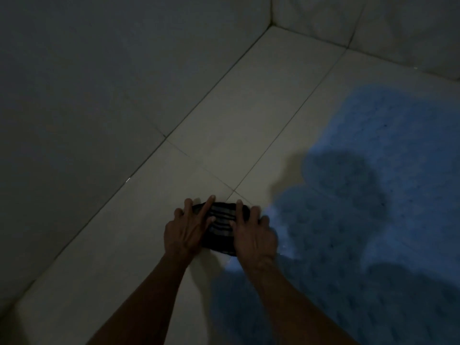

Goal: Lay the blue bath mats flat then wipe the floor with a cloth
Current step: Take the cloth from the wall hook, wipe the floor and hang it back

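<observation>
A fluffy, nubbly blue fabric bath mat (368,195) lies on smooth pale ceramic floor tiles (236,115) beside a dark striped woven cloth (221,220).

Count on view: two bare hands, the left hand (185,229) and the right hand (254,235); one dark striped cloth (221,224); blue bath mat (361,195), one visible expanse, separate mats not distinguishable; two tiled walls meeting at one corner (271,23)

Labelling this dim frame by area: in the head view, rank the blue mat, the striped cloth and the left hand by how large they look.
1. Blue mat, largest by far.
2. and 3. Striped cloth and left hand look alike; the hands cover part of the cloth, so no ranking.
</observation>
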{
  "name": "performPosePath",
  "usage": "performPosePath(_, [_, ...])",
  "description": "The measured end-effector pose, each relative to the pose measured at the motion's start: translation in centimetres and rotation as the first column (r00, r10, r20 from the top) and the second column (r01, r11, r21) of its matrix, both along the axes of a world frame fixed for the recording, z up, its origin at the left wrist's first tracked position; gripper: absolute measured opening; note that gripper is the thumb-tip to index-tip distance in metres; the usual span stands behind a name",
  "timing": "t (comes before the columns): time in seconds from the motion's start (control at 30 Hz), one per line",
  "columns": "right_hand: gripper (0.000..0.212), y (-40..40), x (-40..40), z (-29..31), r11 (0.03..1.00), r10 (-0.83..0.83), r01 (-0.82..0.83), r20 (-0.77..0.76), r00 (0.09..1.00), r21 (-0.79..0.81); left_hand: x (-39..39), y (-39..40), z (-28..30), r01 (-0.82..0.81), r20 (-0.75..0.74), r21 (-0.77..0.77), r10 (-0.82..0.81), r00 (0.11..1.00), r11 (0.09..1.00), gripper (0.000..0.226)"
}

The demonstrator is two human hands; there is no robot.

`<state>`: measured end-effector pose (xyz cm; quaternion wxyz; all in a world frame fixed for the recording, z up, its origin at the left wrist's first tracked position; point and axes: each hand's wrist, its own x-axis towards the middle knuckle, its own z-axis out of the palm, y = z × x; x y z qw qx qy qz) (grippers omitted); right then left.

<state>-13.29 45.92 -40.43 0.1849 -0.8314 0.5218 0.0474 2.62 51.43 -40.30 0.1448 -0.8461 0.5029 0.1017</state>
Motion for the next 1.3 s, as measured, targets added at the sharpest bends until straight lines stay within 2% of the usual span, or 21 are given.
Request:
performPosePath(0.1, [0.057,-2.0,-0.7,0.8,0.999,-0.032,0.032,0.001,0.999,-0.001,-1.0,-1.3,0.5,-0.024,-0.018,0.032,0.024,1.000,0.999,0.058])
performPosePath(0.27, [0.060,-4.9,-1.7,1.3,0.998,-0.037,0.037,0.006,0.999,0.056,-1.6,-4.7,0.4,0.037,-0.043,0.021,-0.036,0.998,0.999,0.059])
performPosePath(0.33, [0.062,-6.1,-2.2,1.5,0.998,-0.066,0.067,-0.063,0.996,0.016,-1.6,-6.1,0.3,0.067,-0.071,0.004,-0.067,0.995,0.998,0.059])
performPosePath(0.43, [0.063,-7.1,-2.1,-0.6,0.994,-0.075,0.075,-0.003,0.997,0.083,-1.4,-8.0,0.2,0.116,-0.099,0.001,-0.116,0.988,0.993,0.059])
performPosePath(0.53, [0.062,-7.9,-2.3,-1.8,0.977,-0.205,0.205,-0.006,0.979,0.060,-1.3,-10.1,-0.1,0.169,-0.134,-0.016,-0.169,0.976,0.986,0.059])
performPosePath(0.6, [0.063,-8.4,-2.2,-1.9,0.970,-0.218,0.221,-0.034,0.975,0.102,-1.0,-11.5,-0.4,0.194,-0.157,-0.029,-0.196,0.968,0.981,0.059])
performPosePath(0.73, [0.067,-10.2,-2.0,-0.2,0.962,-0.272,0.269,-0.110,0.956,-0.042,-0.4,-13.9,-0.6,0.263,-0.170,-0.048,-0.268,0.948,0.964,0.059])
performPosePath(0.83, [0.063,-11.0,-1.6,-0.1,0.944,-0.324,0.315,-0.106,0.940,-0.096,-0.1,-16.2,-0.5,0.322,-0.191,-0.041,-0.324,0.927,0.946,0.060])
performPosePath(1.0, [0.069,-14.1,-1.7,0.3,0.929,-0.371,0.367,-0.153,0.916,-0.053,0.0,-20.2,-0.8,0.379,-0.254,-0.058,-0.381,0.889,0.924,0.058])
performPosePath(1.1, [0.060,-16.0,-1.5,-0.5,0.908,-0.416,0.419,-0.104,0.903,0.004,0.3,-22.6,-1.1,0.401,-0.279,-0.040,-0.396,0.875,0.915,0.059])
performPosePath(1.3, [0.059,-19.0,-0.6,-0.6,0.861,-0.502,0.508,-0.167,0.848,-0.010,0.9,-26.3,-2.0,0.399,-0.399,-0.086,-0.398,0.826,0.913,0.058])
